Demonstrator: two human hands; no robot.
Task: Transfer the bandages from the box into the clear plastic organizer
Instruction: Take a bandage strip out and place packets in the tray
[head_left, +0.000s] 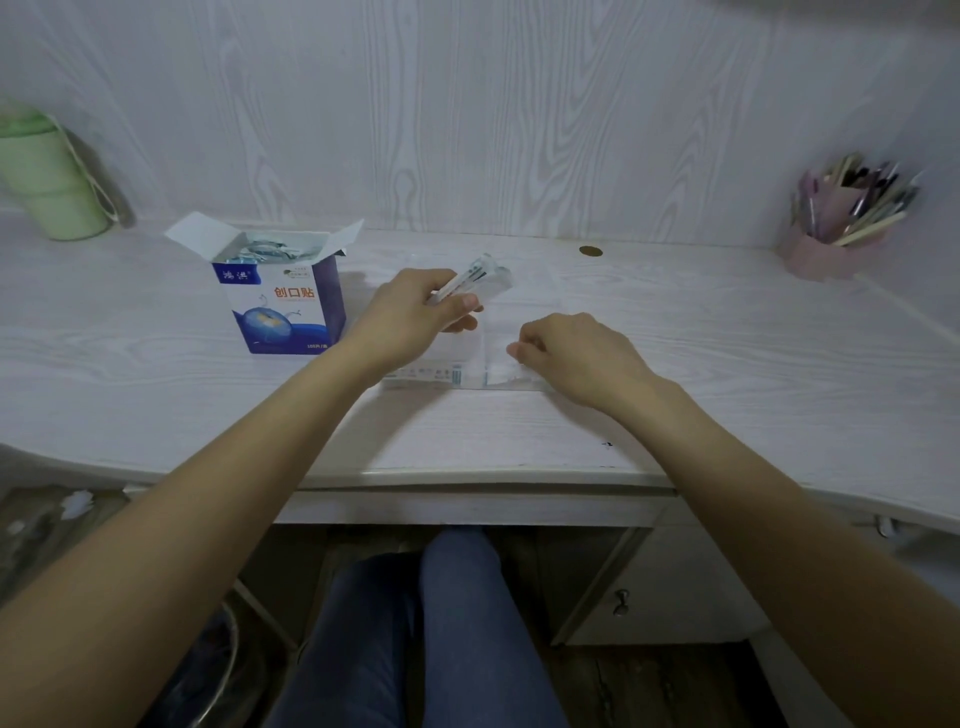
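A blue and white bandage box (283, 306) stands open on the desk at the left, with wrapped bandages (270, 249) showing inside. My left hand (415, 312) pinches a small stack of bandages (475, 278) just above the clear plastic organizer (519, 312), which lies flat in the middle of the desk. My right hand (576, 358) rests on the organizer's near right part with its fingers curled; whether it grips the rim is unclear. The organizer's walls are hard to make out against the white desk.
A green lidded cup (47, 182) stands at the far left. A pink holder full of pens (841, 223) is at the far right. A round cable hole (590, 251) lies behind the organizer. The desk's front edge (467, 475) runs above my knees.
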